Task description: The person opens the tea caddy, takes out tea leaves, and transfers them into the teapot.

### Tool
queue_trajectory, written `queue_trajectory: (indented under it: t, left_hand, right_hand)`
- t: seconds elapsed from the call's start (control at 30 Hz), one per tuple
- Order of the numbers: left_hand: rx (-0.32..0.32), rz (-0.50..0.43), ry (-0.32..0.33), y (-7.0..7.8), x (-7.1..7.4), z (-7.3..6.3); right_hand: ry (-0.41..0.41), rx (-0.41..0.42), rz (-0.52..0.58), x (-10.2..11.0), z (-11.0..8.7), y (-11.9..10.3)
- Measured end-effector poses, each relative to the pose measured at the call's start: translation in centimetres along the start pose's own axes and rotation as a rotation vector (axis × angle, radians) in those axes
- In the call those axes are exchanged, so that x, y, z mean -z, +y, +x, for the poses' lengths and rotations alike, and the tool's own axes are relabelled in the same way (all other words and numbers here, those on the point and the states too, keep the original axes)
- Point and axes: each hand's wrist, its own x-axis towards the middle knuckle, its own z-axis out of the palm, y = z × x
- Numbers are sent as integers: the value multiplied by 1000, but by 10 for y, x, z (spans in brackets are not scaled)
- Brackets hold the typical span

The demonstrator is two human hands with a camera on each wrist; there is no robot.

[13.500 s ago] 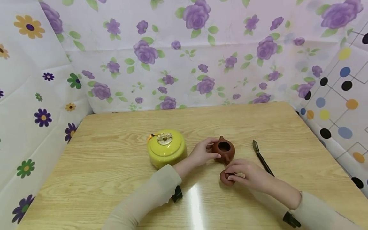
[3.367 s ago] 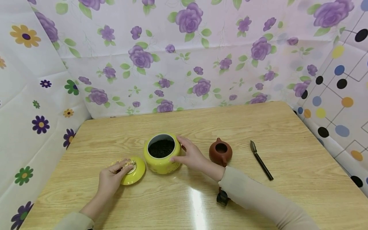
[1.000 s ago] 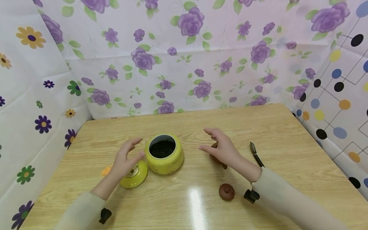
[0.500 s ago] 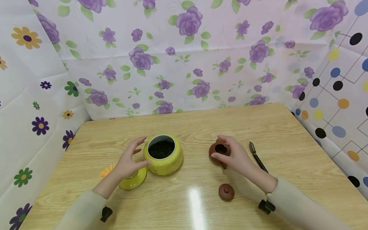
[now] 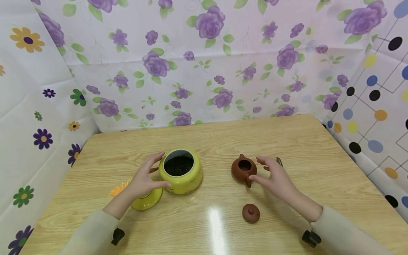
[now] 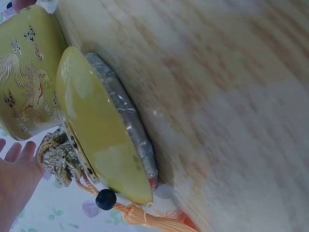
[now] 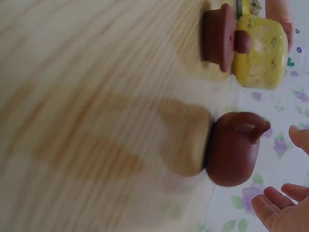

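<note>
A yellow ceramic jar [image 5: 188, 180], printed with a dragon and filled with dark loose leaves, stands uncovered. My left hand [image 5: 145, 180] holds its left side, thumb at the front and fingers behind. Below that hand, partly hidden by it, the yellow jar lid [image 5: 149, 200] lies with its metal knob and orange tassel [image 5: 119, 188]. My right hand [image 5: 277, 180] is in the air with thumb and fingers spread, just right of a brown clay teapot [image 5: 237, 171] with an open mouth. Behind this hand shows the tip of a slim dark tool [image 5: 279, 162]; its handle is hidden.
The teapot's small round lid [image 5: 251, 213] lies knob up in front of the teapot. All of it stands on a wooden table [image 5: 204, 138], with flowered cloth [image 5: 188, 78] hung behind and patterned cloth on both sides.
The jar and the teapot are both uncovered since the earliest frame. Lately my left hand has left the lid and closed in on the jar; my right hand has moved right, past the teapot.
</note>
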Motion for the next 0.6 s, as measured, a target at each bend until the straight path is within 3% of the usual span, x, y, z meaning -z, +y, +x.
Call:
queue_trajectory:
  t: [0.23, 0.6]
  left_hand:
    - [5, 5, -11, -1, 0, 1]
    - [19, -1, -14, -6, 0, 0]
  right_hand:
    - [20, -8, -73, 6, -5, 17]
    - [-7, -97, -171, 20, -13, 33]
